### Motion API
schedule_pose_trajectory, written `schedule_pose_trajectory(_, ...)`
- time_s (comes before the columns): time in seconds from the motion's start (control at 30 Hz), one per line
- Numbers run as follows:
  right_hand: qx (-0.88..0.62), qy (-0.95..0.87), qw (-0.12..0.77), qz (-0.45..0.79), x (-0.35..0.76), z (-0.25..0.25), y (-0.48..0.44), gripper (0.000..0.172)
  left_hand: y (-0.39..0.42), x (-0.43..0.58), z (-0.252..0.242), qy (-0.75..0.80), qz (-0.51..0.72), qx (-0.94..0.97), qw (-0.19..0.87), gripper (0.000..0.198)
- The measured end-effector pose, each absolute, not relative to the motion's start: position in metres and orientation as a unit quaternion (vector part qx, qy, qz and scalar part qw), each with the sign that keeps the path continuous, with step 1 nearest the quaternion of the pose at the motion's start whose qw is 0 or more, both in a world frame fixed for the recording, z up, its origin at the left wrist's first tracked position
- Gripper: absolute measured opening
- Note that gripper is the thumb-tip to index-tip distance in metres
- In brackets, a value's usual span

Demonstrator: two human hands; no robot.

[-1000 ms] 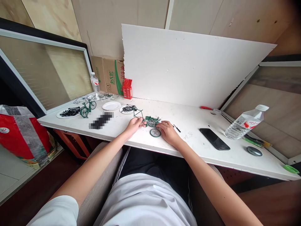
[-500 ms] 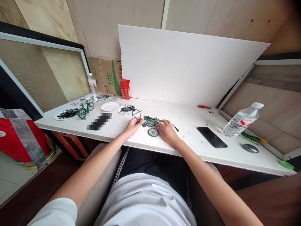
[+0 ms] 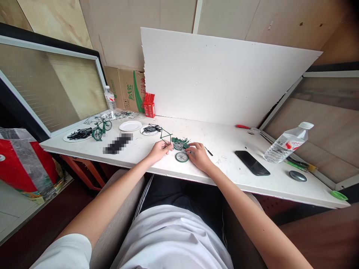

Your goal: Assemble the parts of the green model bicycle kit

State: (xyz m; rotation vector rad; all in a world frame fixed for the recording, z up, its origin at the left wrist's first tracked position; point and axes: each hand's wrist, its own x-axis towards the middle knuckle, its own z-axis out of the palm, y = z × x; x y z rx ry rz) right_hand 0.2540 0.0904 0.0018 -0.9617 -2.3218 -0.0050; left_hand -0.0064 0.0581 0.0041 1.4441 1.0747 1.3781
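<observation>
My left hand (image 3: 159, 150) is closed on a small green toy bicycle frame (image 3: 166, 136), its thin tubes standing up above the fingers. Beside it, my right hand (image 3: 199, 155) is low over the table with its fingers curled together. Its fingertips are at small green parts (image 3: 181, 141) and close to a spoked wheel (image 3: 182, 156) that lies flat; what they pinch is hidden. Another spoked wheel (image 3: 178, 146) lies just behind. Farther left stands an assembled green toy bicycle (image 3: 101, 129).
Paper plates hold black parts (image 3: 80, 134) and more dark parts (image 3: 151, 129); another white plate (image 3: 130, 126) stands between. A thin black tool (image 3: 208, 151) lies beyond my right hand. Rightward are a phone (image 3: 252, 163), a water bottle (image 3: 288, 142) and a dark round object (image 3: 297, 176).
The bicycle frame in my left hand has turned and shifted slightly right. My right hand stays near the wheel and green parts, almost unmoved.
</observation>
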Motion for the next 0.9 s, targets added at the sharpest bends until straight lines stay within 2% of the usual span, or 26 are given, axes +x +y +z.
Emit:
schedule_pose_trajectory(0.27,-0.358,-0.877,0.319,-0.009,0.251,0.004,0.087,0.03,0.06,-0.006,0.001,0.427,0.554,0.579,0.42,0.046)
schedule_pose_trajectory(0.47,-0.346,-0.884,0.313,-0.001,0.247,0.011,0.081,0.028,0.062,-0.007,-0.002,0.424,0.559,0.581,0.413,0.046)
schedule_pose_trajectory(0.9,-0.279,-0.913,0.297,0.034,0.248,0.014,0.076,0.039,0.064,-0.006,-0.005,0.428,0.556,0.578,0.416,0.047)
